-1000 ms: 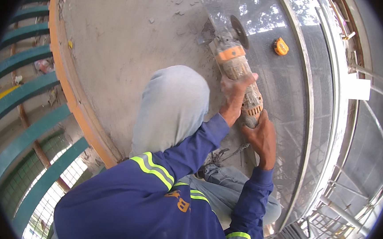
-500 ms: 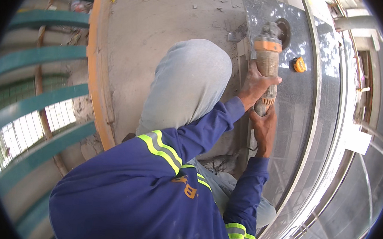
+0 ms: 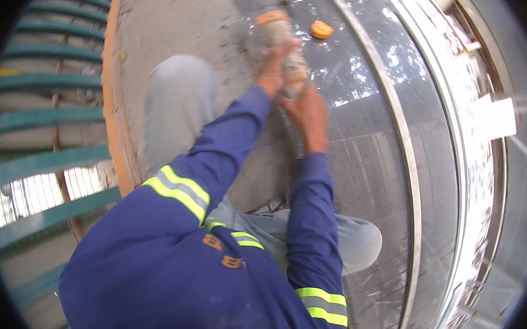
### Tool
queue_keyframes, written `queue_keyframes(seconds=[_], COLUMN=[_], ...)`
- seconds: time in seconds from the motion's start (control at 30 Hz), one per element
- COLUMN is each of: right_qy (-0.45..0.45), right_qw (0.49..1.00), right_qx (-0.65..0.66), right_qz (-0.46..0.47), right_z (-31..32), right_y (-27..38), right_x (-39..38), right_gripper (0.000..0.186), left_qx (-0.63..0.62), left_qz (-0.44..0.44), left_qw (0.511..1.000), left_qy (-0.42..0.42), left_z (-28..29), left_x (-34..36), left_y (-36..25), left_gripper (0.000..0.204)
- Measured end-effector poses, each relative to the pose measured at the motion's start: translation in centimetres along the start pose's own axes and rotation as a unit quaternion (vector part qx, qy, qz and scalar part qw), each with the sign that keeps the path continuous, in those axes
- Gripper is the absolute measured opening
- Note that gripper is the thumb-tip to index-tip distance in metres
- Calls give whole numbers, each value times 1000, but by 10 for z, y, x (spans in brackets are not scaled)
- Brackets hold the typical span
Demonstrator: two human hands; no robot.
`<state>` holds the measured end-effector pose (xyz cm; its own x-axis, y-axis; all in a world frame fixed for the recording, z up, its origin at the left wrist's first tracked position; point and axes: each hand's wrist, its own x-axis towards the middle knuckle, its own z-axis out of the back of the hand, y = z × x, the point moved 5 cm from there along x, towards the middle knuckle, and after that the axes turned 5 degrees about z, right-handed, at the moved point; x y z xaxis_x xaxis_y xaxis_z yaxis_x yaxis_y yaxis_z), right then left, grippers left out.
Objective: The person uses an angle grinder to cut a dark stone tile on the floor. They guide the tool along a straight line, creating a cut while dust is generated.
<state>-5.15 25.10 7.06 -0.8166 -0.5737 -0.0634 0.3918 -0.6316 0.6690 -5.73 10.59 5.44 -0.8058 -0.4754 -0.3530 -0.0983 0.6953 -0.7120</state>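
An angle grinder [image 3: 277, 32] with a worn grey-brown body and an orange band lies across the left edge of a dark glossy slab [image 3: 363, 135]. My left hand [image 3: 272, 70] is wrapped round the middle of its body. Closer to me, my right hand [image 3: 309, 111] grips the rear end by the orange vents. The tool's head and disc are smeared by blur, so I cannot tell whether the disc touches the slab. An orange tape measure [image 3: 321, 30] rests on the slab, right of the grinder.
A pale metal strip [image 3: 395, 109] runs lengthwise along the slab. On the left, a dusty concrete floor [image 3: 145, 28] ends at an orange edge beam [image 3: 111, 93], with teal bars [image 3: 49, 82] beyond. My bent knees flank the work. A white sheet [image 3: 498, 118] is at the right.
The view has swung, so slab and tape measure appear further left and higher. The grinder's head has shifted from over the slab towards its left edge. Both hands still hold the grinder.
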Motion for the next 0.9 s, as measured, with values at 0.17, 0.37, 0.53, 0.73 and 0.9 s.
queue_keyframes(seconds=[0.17, 0.37, 0.53, 0.73, 0.9], right_qy=[-19, 83, 146, 29, -138], right_qw=[999, 962, 930, 970, 964], right_qx=[48, 253, 332, 186, 120], right_qz=[5, -65, -53, -154, -194], right_z=[6, 32, 0, 12, -14], right_y=[8, -7, -35, -71, -45], right_x=[8, -8, -32, -34, -28], right_gripper=[45, 46, 29, 31, 32], left_qx=[11, 151, 162, 184, 212], left_qz=[-25, -84, 104, 91, 178], left_qw=[1000, 984, 974, 931, 928], left_qy=[-13, 41, 121, 301, 250], left_z=[8, 0, 44, -35, -37], left_x=[18, 19, 54, 74, 71], left_y=[-10, -14, 18, 89, 85], left_gripper=[43, 58, 67, 64, 58])
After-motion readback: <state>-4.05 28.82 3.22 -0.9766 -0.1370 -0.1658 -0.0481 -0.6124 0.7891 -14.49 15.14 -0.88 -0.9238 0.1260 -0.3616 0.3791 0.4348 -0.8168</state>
